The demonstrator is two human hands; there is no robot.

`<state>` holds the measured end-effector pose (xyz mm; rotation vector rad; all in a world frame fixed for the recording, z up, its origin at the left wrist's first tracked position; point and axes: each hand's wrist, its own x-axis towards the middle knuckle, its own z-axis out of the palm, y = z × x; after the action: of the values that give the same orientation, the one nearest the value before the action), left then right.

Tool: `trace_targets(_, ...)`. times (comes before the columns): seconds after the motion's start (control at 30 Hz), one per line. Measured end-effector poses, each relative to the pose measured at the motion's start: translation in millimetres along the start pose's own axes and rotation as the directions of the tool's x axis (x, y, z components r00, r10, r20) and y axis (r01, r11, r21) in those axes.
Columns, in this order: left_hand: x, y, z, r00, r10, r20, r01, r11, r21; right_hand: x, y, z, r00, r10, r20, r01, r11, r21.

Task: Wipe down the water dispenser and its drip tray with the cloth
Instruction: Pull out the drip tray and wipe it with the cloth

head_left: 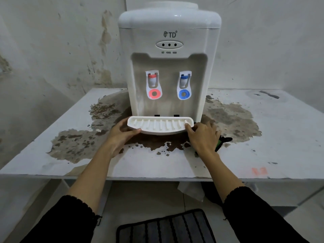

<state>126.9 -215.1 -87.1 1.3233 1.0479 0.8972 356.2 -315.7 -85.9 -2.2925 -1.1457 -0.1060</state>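
A white tabletop water dispenser stands at the back middle of a stained table, with a red tap on the left and a blue tap on the right. Its white ribbed drip tray sits at the dispenser's foot, just in front of two dark slots. My left hand grips the tray's left end, thumb along its front edge. My right hand holds the tray's right end, a finger on its rim. A dark cloth with a green stripe lies on the table, mostly hidden behind my right hand.
Large brown patches of peeled surface spread around the dispenser's base. A stained wall stands close behind. Below the table's front edge lie a dark striped mat on the tiled floor and a crumpled pale plastic sheet.
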Motion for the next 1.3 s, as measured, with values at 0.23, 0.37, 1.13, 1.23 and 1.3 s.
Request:
trace_targets(0.23,-2,-7,5,0.997,-0.034,-0.072,0.001,0.911,-0.412,1,16,-11,0.991,-0.104,0.084,0.091,0.985,0.147)
trace_targets(0.37,-1,0,8,0.997,-0.024,-0.068,-0.001,0.941,-0.339,19,29,-33,0.999,0.038,-0.01,-0.03,0.912,0.409)
trace_targets(1.13,6,5,35,0.973,-0.2,-0.114,0.092,0.792,-0.603,54,17,-42,0.982,-0.067,0.178,0.06,0.997,0.041)
trace_targets(1.23,6,8,38,0.968,-0.216,-0.131,0.091,0.783,-0.615,52,7,-55,0.991,-0.1,0.084,0.081,0.975,0.208)
trace_targets(1.3,6,10,39,0.965,-0.22,-0.143,0.086,0.78,-0.62,48,-6,-58,0.987,-0.151,0.063,0.123,0.938,0.325)
